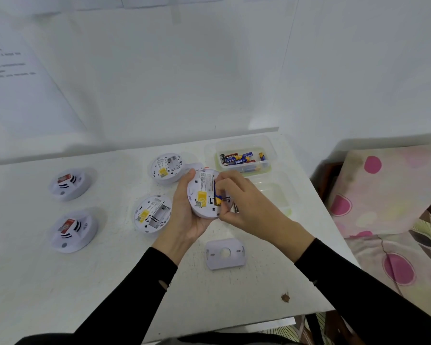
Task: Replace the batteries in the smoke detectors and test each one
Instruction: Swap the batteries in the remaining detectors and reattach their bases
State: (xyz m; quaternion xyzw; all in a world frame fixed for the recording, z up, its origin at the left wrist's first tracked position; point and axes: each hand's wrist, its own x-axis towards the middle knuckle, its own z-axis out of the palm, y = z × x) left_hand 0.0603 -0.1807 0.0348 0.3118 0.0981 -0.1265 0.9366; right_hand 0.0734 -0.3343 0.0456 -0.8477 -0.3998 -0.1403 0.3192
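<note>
Left hand (188, 207) grips an upturned smoke detector (203, 195); right hand (241, 197) pinches a battery (218, 199) in its compartment, just before the battery tub (271, 148).

The person wears a plain black long-sleeved garment of matte fabric. The left sleeve (135, 295) reaches the wrist and ends in a close-fitting cuff. A small oval slit (162, 284) sits in the fabric just behind that cuff. The right sleeve (358, 290) is of the same black fabric and also ends at the wrist. The left hand (187, 217) and the right hand (246, 205) are bare. More dark fabric shows at the lower frame edge.
</note>
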